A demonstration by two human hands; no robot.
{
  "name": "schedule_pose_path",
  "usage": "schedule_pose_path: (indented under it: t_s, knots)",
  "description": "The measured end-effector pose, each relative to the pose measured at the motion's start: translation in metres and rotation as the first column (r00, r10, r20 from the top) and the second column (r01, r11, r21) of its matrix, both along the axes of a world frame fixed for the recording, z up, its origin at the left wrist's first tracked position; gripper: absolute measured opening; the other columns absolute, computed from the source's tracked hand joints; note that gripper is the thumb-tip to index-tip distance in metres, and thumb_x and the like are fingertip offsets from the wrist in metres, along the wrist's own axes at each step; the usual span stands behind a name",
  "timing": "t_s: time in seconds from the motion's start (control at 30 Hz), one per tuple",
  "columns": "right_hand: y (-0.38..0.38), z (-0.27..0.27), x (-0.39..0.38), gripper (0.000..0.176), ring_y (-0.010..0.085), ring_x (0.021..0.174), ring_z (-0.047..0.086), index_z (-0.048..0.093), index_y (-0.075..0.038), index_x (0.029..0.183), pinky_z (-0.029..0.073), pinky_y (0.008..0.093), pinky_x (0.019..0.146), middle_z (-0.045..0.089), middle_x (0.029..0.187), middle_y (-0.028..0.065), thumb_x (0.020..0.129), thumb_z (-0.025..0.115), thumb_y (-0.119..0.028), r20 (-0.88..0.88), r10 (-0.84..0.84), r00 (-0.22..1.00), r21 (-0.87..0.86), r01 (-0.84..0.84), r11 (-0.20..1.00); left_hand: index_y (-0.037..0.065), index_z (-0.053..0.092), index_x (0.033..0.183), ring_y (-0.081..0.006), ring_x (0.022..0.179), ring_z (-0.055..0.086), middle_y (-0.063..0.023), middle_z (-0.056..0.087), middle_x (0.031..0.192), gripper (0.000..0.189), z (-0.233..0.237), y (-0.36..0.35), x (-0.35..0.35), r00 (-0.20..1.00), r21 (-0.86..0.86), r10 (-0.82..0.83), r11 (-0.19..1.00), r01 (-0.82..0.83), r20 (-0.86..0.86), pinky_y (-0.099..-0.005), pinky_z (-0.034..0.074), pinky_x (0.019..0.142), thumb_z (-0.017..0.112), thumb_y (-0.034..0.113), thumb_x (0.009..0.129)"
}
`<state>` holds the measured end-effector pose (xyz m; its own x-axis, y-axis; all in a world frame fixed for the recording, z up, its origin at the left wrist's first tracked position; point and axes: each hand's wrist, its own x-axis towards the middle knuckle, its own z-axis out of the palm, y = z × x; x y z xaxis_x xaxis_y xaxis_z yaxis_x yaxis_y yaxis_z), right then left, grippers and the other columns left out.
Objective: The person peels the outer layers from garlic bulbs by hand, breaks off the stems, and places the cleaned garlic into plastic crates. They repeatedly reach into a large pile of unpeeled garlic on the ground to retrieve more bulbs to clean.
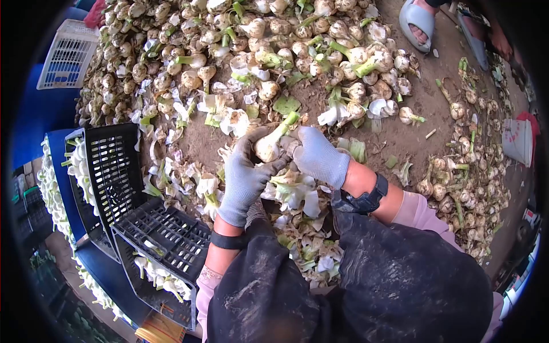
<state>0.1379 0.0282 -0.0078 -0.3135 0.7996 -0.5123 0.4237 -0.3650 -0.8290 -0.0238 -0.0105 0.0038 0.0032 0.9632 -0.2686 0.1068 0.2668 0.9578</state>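
Note:
A garlic bulb (267,150) with a short green stem sits in my left hand (245,174), whose gloved fingers wrap round its side and underside. My right hand (320,157), also in a grey glove with dirty fingertips, is closed right beside the bulb and its stem. What its fingers pinch is hidden. Below both hands, loose garlic skins (294,191) lie heaped between my knees. Just beyond the bulb are peeled-off leaves and skins on the soil.
A large pile of unpeeled garlic (251,28) spreads ahead. Black crates (114,171) holding white garlic stand at left, with a white basket (67,54) farther back. More garlic (457,183) lies at right. Another person's sandalled foot (418,26) is at the upper right.

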Motion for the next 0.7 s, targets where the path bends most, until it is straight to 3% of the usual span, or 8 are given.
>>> schedule_pose_path:
  t_s: [0.17,0.27,0.33,0.43,0.5,0.57,0.6,0.7]
  knots:
    - [0.002,0.014,0.016,0.029,0.0411,0.080,0.064,0.064,0.001,0.096,0.051,0.0446,0.068,0.065,0.081,0.0234,0.088,0.058,-0.026,0.124,0.046,0.991,0.181,-0.068,0.981,-0.001,0.040,0.135,-0.0164,0.077,0.064,-0.0103,0.064,0.104,0.064,0.004,-0.005,-0.006,0.874,-0.288,0.111,0.957,0.035,0.473,-0.0242,0.052,0.060,0.067,0.033,0.088]
    - [-0.008,-0.002,0.018,0.028,0.0402,0.077,0.064,0.066,0.000,0.098,0.050,0.0438,0.068,0.066,0.080,0.0202,0.086,0.063,-0.025,0.434,0.205,0.877,0.477,-0.416,0.774,0.005,0.036,0.139,-0.0175,0.067,0.063,-0.0111,0.064,0.103,0.070,-0.001,-0.009,-0.011,0.716,-0.358,0.184,0.929,0.097,0.673,-0.0236,0.047,0.051,0.052,0.054,0.091]
    - [-0.015,-0.022,0.009,0.027,0.0297,0.073,0.067,0.067,0.000,0.098,0.051,0.0379,0.067,0.068,0.078,0.0155,0.085,0.068,-0.023,-0.270,-0.021,0.963,0.441,0.143,0.886,0.008,0.030,0.143,-0.0167,0.062,0.061,-0.0093,0.062,0.096,0.074,0.002,-0.010,-0.005,0.755,-0.318,0.156,0.945,0.073,0.637,-0.0240,0.046,0.049,0.048,0.057,0.092]
    - [-0.006,-0.026,0.020,0.026,0.0176,0.073,0.067,0.066,0.002,0.101,0.052,0.0323,0.065,0.068,0.080,0.0109,0.086,0.068,-0.018,-0.321,0.032,0.947,-0.094,-0.065,0.993,0.009,0.025,0.145,-0.0141,0.059,0.060,-0.0068,0.059,0.089,0.067,0.016,-0.004,-0.003,0.917,-0.318,-0.072,0.925,0.209,0.393,-0.0235,0.047,0.049,0.056,0.038,0.093]
    - [-0.005,-0.017,0.017,0.025,0.0104,0.072,0.063,0.065,0.004,0.104,0.051,0.0287,0.063,0.068,0.084,0.0089,0.088,0.065,-0.014,-0.399,-0.058,0.915,-0.151,-0.003,0.989,0.003,0.038,0.138,-0.0099,0.069,0.061,-0.0048,0.060,0.088,0.067,0.014,0.000,-0.008,0.961,-0.401,-0.111,0.892,0.208,0.253,-0.0223,0.049,0.055,0.064,0.040,0.088]
    - [-0.006,-0.004,0.018,0.023,0.0114,0.071,0.063,0.063,0.006,0.105,0.051,0.0278,0.062,0.069,0.089,0.0088,0.088,0.064,-0.010,-0.413,-0.203,0.888,-0.382,0.033,0.923,0.002,0.042,0.135,-0.0097,0.072,0.060,-0.0046,0.060,0.089,0.064,0.014,0.000,-0.005,0.983,-0.345,0.055,0.939,0.010,0.178,-0.0224,0.049,0.060,0.065,0.039,0.088]
    - [-0.007,-0.001,0.024,0.021,0.0131,0.072,0.064,0.064,0.003,0.104,0.051,0.0286,0.065,0.069,0.090,0.0079,0.087,0.062,-0.008,-0.443,-0.038,0.896,-0.297,-0.106,0.949,0.001,0.045,0.131,-0.0095,0.075,0.060,-0.0043,0.060,0.090,0.061,0.014,0.000,-0.003,0.966,-0.275,0.228,0.943,-0.189,0.119,-0.0224,0.050,0.065,0.066,0.038,0.088]
    - [-0.011,-0.013,0.027,0.021,0.0159,0.075,0.065,0.065,0.000,0.104,0.052,0.0326,0.069,0.069,0.089,0.0068,0.085,0.061,-0.007,-0.312,0.239,0.919,0.130,-0.208,0.969,-0.004,0.051,0.123,-0.0117,0.090,0.059,-0.0070,0.062,0.099,0.044,-0.003,0.004,-0.008,0.968,0.070,-0.173,0.980,0.188,-0.184,-0.0260,0.048,0.083,0.063,0.026,0.092]
